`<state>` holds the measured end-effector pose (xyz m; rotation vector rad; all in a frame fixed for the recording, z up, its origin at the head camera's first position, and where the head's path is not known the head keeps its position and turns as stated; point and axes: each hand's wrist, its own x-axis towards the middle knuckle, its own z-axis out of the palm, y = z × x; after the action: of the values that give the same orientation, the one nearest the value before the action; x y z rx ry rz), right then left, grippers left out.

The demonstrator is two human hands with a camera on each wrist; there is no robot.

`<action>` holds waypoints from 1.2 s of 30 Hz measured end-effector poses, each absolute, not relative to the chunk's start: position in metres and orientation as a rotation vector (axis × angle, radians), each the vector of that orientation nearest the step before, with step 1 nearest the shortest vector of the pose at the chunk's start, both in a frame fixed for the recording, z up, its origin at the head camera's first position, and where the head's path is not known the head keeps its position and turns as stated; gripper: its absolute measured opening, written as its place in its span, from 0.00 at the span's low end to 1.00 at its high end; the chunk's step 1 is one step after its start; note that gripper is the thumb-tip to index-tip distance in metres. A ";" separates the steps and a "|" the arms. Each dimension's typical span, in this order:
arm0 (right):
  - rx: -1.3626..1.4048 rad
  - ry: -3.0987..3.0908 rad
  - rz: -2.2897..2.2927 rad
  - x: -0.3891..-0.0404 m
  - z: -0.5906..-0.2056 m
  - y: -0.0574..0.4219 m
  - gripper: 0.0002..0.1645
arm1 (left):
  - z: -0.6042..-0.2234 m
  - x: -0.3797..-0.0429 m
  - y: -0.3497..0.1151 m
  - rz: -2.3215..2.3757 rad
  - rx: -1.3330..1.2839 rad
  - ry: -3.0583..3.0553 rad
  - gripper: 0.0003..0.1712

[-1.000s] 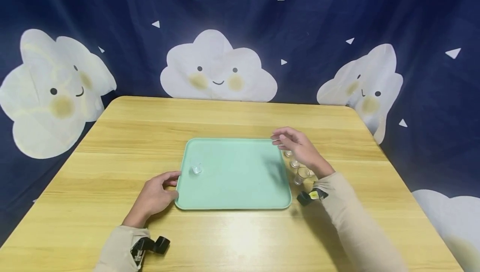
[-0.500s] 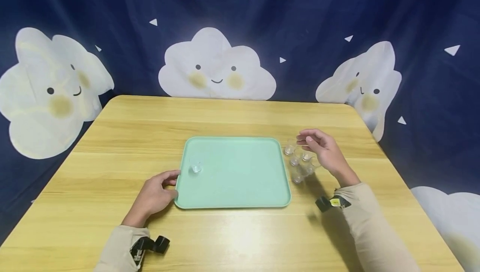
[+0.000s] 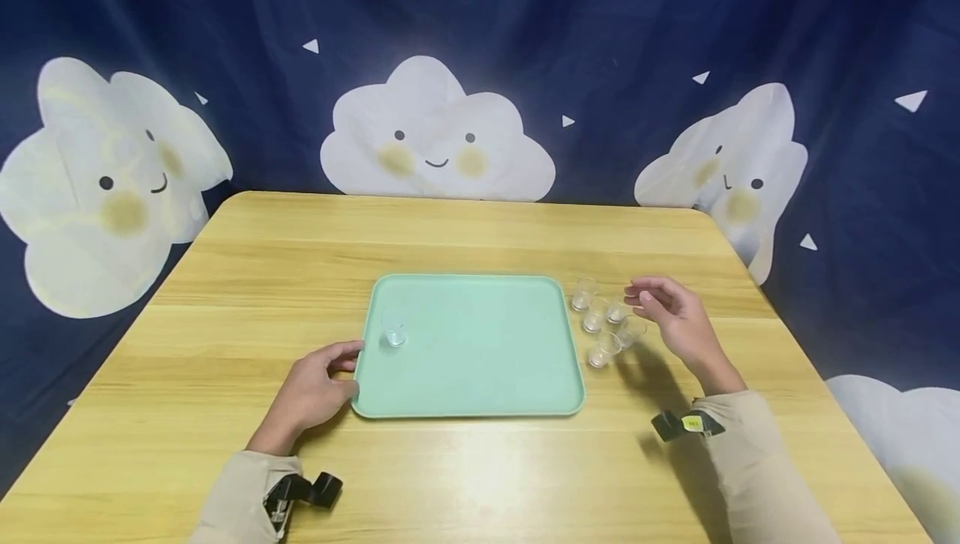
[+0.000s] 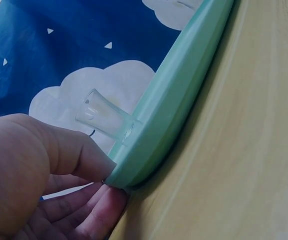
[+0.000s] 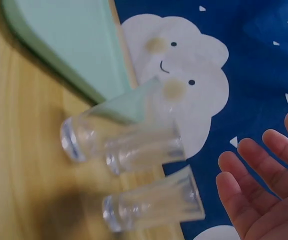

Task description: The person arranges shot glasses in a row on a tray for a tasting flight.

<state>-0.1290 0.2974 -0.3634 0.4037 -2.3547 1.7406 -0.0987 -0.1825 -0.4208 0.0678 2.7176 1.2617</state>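
Observation:
A mint-green tray [image 3: 480,361] lies on the table, with one small clear shot glass [image 3: 394,333] upright near its left side. My left hand [image 3: 311,394] pinches the tray's left rim, thumb above and fingers below in the left wrist view. Several more clear shot glasses [image 3: 603,351] stand clustered just beyond the tray's right edge. Beside this cluster, on its right, my right hand [image 3: 681,326] hovers with fingers relaxed and nothing in it. In the right wrist view, its fingertips [image 5: 227,182] are apart from the nearest shot glass [image 5: 153,202].
The wooden table [image 3: 480,232] reaches back to a dark blue curtain [image 3: 480,11] printed with smiling clouds. Black wrist-camera mounts sit on both sleeves, the right one [image 3: 686,425] low over the table.
My right hand has moved right, from over the tray's far right corner to the right of the shot glasses, leaving them uncovered. The left hand stays at the tray rim.

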 end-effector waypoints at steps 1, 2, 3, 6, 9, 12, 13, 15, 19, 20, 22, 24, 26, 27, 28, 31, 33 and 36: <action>0.390 -2.353 1.737 -0.127 -0.365 0.299 0.18 | -0.421 -0.099 -0.182 1.262 0.068 2.716 0.34; 0.377 -2.355 1.726 -0.126 -0.366 0.301 0.18 | -0.421 -0.098 -0.182 1.263 0.071 2.717 0.34; 0.363 -2.358 1.716 -0.125 -0.367 0.302 0.18 | -0.421 -0.098 -0.182 1.261 0.072 2.719 0.34; 0.320 -2.392 1.661 -0.121 -0.371 0.307 0.18 | -0.421 -0.097 -0.181 1.259 0.070 2.721 0.34; 0.263 -2.467 1.570 -0.120 -0.376 0.312 0.17 | -0.421 -0.097 -0.182 1.261 0.073 2.723 0.34; 0.185 -2.555 1.481 -0.119 -0.381 0.316 0.18 | -0.422 -0.097 -0.182 1.263 0.088 2.732 0.35; 0.158 -2.583 1.466 -0.118 -0.382 0.318 0.19 | -0.421 -0.097 -0.182 1.263 0.092 2.735 0.35; 0.115 -2.631 1.444 -0.118 -0.384 0.319 0.20 | -0.421 -0.097 -0.182 1.259 0.094 2.744 0.34; 0.106 -2.720 1.411 -0.119 -0.388 0.321 0.23 | -0.420 -0.097 -0.182 1.262 0.095 2.745 0.34; 0.115 -2.738 1.406 -0.119 -0.389 0.321 0.23 | -0.420 -0.097 -0.182 1.263 0.094 2.745 0.34; 0.135 -2.773 1.400 -0.119 -0.391 0.322 0.24 | -0.420 -0.097 -0.182 1.266 0.092 2.742 0.35; 0.155 -2.800 1.407 -0.119 -0.393 0.322 0.24 | -0.419 -0.096 -0.182 1.268 0.089 2.740 0.35; 0.172 -2.817 1.414 -0.120 -0.395 0.322 0.25 | -0.420 -0.096 -0.182 1.266 0.085 2.738 0.35; 0.182 -2.824 1.416 -0.120 -0.395 0.322 0.25 | -0.420 -0.096 -0.182 1.268 0.083 2.737 0.35; 0.192 -2.824 1.422 -0.121 -0.396 0.322 0.25 | -0.420 -0.096 -0.182 1.269 0.083 2.735 0.35; 0.213 -2.815 1.456 -0.122 -0.398 0.322 0.26 | -0.419 -0.096 -0.182 1.268 0.081 2.736 0.35; 0.221 -2.811 1.470 -0.122 -0.400 0.322 0.26 | -0.419 -0.096 -0.182 1.269 0.079 2.736 0.35; 0.225 -2.809 1.479 -0.123 -0.401 0.321 0.27 | -0.419 -0.096 -0.181 1.265 0.079 2.738 0.35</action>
<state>-0.1229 0.3214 -0.4006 0.2247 -2.8091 1.4794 -0.0962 -0.1815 -0.4193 0.0786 2.7385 1.2652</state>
